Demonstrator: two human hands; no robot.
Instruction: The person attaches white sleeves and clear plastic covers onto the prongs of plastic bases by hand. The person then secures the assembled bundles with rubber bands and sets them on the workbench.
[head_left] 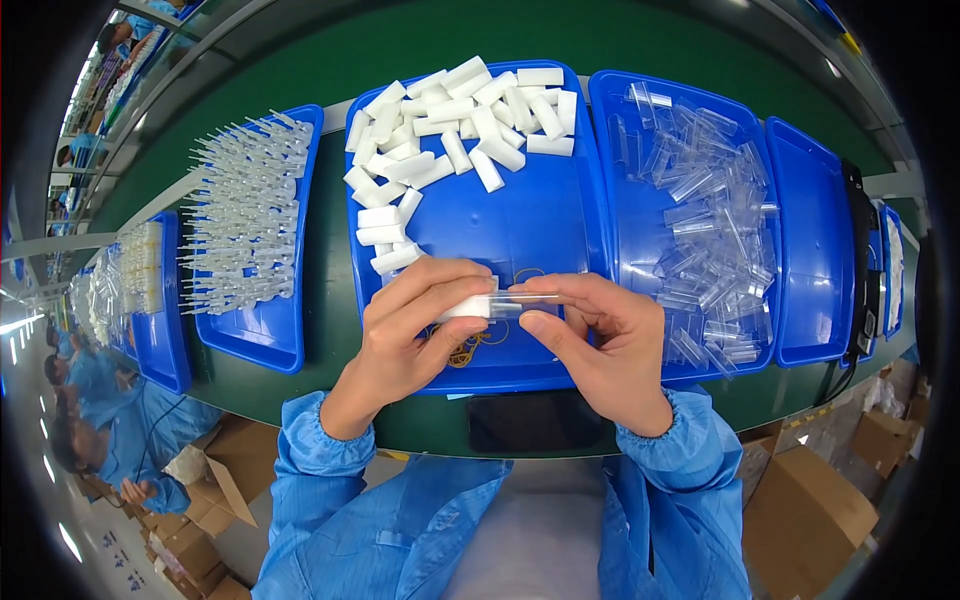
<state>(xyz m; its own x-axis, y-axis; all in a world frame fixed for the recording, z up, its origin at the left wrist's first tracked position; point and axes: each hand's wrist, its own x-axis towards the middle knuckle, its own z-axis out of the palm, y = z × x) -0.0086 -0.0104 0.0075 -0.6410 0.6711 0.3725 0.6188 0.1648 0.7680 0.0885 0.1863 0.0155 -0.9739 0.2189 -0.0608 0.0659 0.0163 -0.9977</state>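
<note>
Over the near part of the middle blue tray, my two hands meet at one workpiece. My left hand is closed around a white rectangular block. From its right end extends a clear plastic piece, pinched by the thumb and fingers of my right hand. The block and the clear piece touch or overlap; how far one sits inside the other I cannot tell. Below them in the tray lie yellowish rubber bands, partly hidden. Many similar white blocks are heaped along the tray's far and left sides.
To the right, a blue tray holds loose clear plastic pieces, with another blue tray beyond it. On the left, a tray carries rows of white thin-tipped parts. A dark flat phone-like object lies at the near edge. Co-workers sit at far left.
</note>
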